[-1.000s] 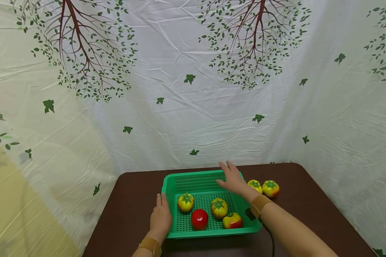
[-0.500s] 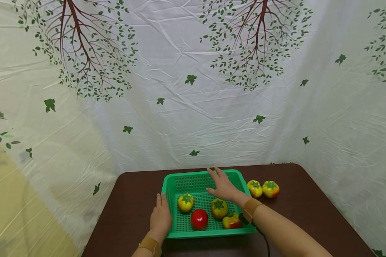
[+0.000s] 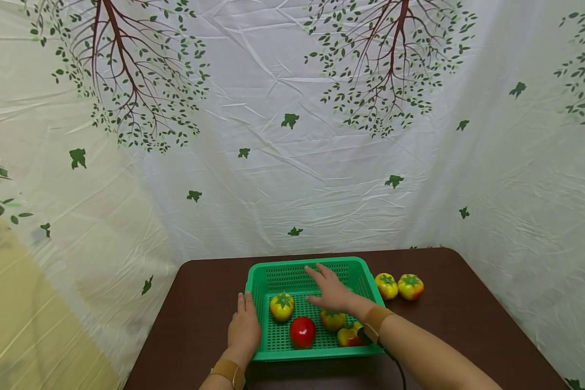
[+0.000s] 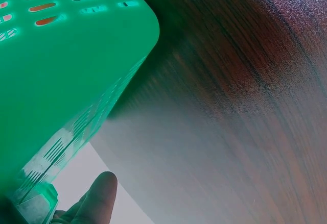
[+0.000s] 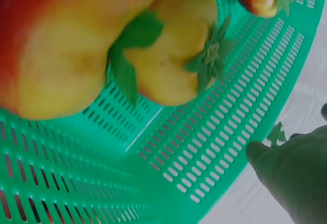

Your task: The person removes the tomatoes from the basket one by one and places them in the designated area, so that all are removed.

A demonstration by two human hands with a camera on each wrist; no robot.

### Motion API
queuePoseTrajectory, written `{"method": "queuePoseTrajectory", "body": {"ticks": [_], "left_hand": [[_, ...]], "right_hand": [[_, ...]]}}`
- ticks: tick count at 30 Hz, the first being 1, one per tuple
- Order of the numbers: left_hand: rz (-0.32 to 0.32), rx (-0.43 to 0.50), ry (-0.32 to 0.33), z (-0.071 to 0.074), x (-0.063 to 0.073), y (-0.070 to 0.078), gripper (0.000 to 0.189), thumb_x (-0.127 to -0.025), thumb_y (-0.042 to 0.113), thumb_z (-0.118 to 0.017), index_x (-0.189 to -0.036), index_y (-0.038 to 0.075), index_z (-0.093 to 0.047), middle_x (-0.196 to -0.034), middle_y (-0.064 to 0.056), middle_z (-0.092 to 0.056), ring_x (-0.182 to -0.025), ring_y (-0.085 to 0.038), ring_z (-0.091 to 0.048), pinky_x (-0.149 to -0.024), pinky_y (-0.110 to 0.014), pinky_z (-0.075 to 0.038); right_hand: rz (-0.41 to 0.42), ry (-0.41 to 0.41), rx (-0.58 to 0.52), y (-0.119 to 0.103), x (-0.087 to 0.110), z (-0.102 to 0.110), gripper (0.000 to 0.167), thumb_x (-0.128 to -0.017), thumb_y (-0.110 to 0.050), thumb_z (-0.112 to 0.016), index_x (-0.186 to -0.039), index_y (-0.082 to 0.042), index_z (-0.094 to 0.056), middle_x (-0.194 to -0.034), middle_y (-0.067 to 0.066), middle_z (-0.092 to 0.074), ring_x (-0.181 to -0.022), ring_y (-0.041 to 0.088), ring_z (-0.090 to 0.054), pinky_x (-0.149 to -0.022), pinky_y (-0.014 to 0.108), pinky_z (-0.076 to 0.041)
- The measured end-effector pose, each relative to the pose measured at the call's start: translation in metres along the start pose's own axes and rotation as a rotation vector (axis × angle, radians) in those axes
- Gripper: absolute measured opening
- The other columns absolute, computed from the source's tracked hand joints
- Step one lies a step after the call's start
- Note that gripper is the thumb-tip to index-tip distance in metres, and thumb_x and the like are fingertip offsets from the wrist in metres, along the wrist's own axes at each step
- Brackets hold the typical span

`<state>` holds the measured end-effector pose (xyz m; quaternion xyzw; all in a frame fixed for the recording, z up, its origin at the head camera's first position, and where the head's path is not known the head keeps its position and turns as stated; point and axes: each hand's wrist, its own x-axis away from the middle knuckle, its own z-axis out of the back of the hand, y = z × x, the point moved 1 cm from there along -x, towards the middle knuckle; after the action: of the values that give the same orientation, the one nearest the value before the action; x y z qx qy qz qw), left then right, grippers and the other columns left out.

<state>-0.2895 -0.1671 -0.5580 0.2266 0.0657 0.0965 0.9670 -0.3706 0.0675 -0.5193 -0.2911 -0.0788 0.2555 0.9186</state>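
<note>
A green plastic basket (image 3: pixel 317 355) rests on the dark table. Flat against its left outer side, my left hand (image 3: pixel 244 330) lies with straight fingers; one fingertip (image 4: pixel 104 185) shows beside the basket wall in the left wrist view. My right hand (image 3: pixel 332 295) hovers over the basket with spread fingers and holds nothing. Inside lie two yellow toy fruits with green star-shaped tops, one at left (image 3: pixel 281 307) and one partly hidden under the right hand (image 3: pixel 333 323). A shiny red round fruit (image 3: pixel 303 332) and a yellow-red fruit with a green leaf (image 5: pixel 76 50) sit nearer the front.
Two more yellow fruits, one plain (image 3: pixel 386 286) and one tinged red (image 3: pixel 411 287), stand on the table (image 3: pixel 448 325) right of the basket. A white cloth (image 3: pixel 292 189) with printed trees and leaves hangs behind. From the right wrist a black cable (image 3: pixel 397 365) trails down.
My right hand has moved left and slightly nearer across the basket, from its right rim to above its middle. The left hand, basket and fruits have stayed put.
</note>
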Motion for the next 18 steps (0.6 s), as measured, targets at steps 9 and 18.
{"method": "queuePoseTrajectory", "body": {"ticks": [9, 18], "left_hand": [[-0.001, -0.001, 0.003, 0.000, 0.001, 0.000, 0.055, -0.102, 0.001, -0.047, -0.155, 0.000, -0.032, -0.161, -0.025, -0.030, -0.116, -0.048, -0.059, -0.091, -0.058, -0.053], [0.004, 0.017, -0.007, 0.001, 0.003, 0.002, 0.054, -0.103, 0.001, -0.045, -0.156, 0.000, -0.031, -0.162, -0.025, -0.028, -0.120, -0.050, -0.057, -0.095, -0.060, -0.051]], "right_hand": [[0.005, -0.187, 0.101, -0.009, 0.004, -0.009, 0.077, -0.092, -0.037, -0.071, -0.157, -0.015, -0.035, -0.164, 0.022, -0.022, -0.150, 0.048, -0.024, -0.114, 0.067, -0.033], [-0.039, -0.388, 0.187, -0.015, 0.010, -0.013, 0.070, -0.093, -0.043, -0.068, -0.154, -0.023, -0.042, -0.163, 0.016, -0.028, -0.150, 0.042, -0.027, -0.115, 0.064, -0.034]]}}
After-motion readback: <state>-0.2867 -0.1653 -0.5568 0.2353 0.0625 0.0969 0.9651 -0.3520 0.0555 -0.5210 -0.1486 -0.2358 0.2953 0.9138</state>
